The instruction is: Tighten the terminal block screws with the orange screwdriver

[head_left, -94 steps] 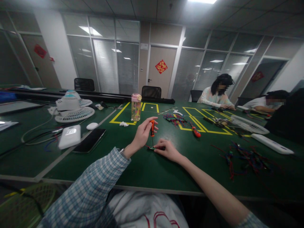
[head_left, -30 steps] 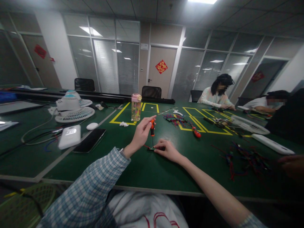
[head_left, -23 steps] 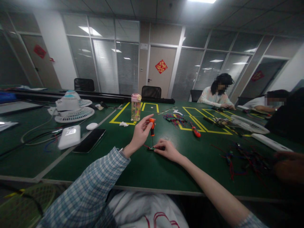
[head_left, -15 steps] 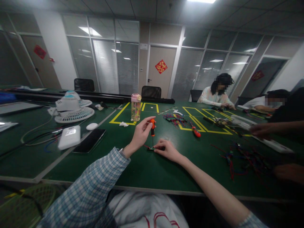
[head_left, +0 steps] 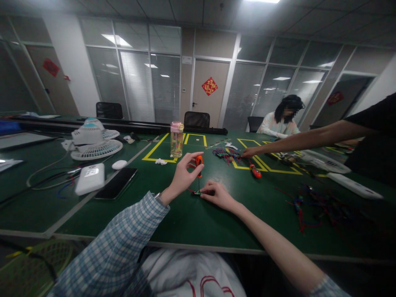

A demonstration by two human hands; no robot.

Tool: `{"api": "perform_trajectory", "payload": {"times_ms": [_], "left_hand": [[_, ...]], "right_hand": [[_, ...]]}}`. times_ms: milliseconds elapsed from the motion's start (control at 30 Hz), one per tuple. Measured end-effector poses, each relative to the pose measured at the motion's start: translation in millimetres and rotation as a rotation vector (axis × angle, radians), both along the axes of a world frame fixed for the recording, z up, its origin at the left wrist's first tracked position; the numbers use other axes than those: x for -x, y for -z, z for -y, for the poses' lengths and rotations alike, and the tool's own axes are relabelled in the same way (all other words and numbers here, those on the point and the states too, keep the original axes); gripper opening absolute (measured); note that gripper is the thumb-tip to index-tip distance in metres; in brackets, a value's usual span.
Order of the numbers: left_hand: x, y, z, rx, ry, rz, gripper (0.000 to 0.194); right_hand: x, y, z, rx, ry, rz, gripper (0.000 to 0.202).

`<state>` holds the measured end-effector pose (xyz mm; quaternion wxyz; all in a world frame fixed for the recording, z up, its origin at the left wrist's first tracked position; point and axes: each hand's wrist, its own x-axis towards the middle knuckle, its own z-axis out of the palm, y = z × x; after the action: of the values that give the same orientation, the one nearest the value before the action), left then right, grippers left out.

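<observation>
An upright screwdriver with an orange and black handle is held between the thumb and fingers of my left hand. Its thin shaft runs down to a small green circuit board lying on the table. A short red wire reaches the board from the left. My right hand rests on the table, thumb and forefinger pinching the board's right edge. The exact spot where the screwdriver's tip meets the board is too small to make out.
A co-worker's hand reaches in from the right to a bundle of coloured wires, near a red screwdriver. More wired boards lie right. A bottle stands ahead; a phone, power bank and fan are left.
My left thumb and fingers have shifted around the screwdriver's handle, the thumb now further right. My right hand stays on the board. The co-worker's arm has stretched across to the wire bundle.
</observation>
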<state>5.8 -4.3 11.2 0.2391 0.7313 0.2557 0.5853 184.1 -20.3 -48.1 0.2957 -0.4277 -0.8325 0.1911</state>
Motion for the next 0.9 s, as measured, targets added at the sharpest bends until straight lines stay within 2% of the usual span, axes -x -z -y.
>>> {"api": "perform_trajectory", "payload": {"times_ms": [200, 300, 500, 733, 900], "left_hand": [[-1.4, 2.4, -3.1, 0.074, 0.089, 0.101, 0.027], [-2.3, 3.7, -3.8, 0.068, 0.047, 0.075, 0.029], [-0.2, 3.0, -2.8, -0.045, -0.094, 0.006, 0.028], [2.4, 0.4, -2.3, -0.036, 0.003, 0.019, 0.031], [1.8, 2.3, -3.8, -0.036, -0.008, 0.017, 0.03]], "right_hand": [[-0.6, 4.4, -3.4, -0.009, -0.002, -0.011, 0.017], [-0.4, 4.0, -3.2, -0.009, -0.001, 0.004, 0.017], [1.1, 0.6, -0.5, 0.011, 0.008, -0.006, 0.017], [-0.6, 3.7, -3.4, 0.003, -0.007, -0.017, 0.018], [-1.1, 4.5, -3.8, -0.01, -0.005, -0.011, 0.018]]}}
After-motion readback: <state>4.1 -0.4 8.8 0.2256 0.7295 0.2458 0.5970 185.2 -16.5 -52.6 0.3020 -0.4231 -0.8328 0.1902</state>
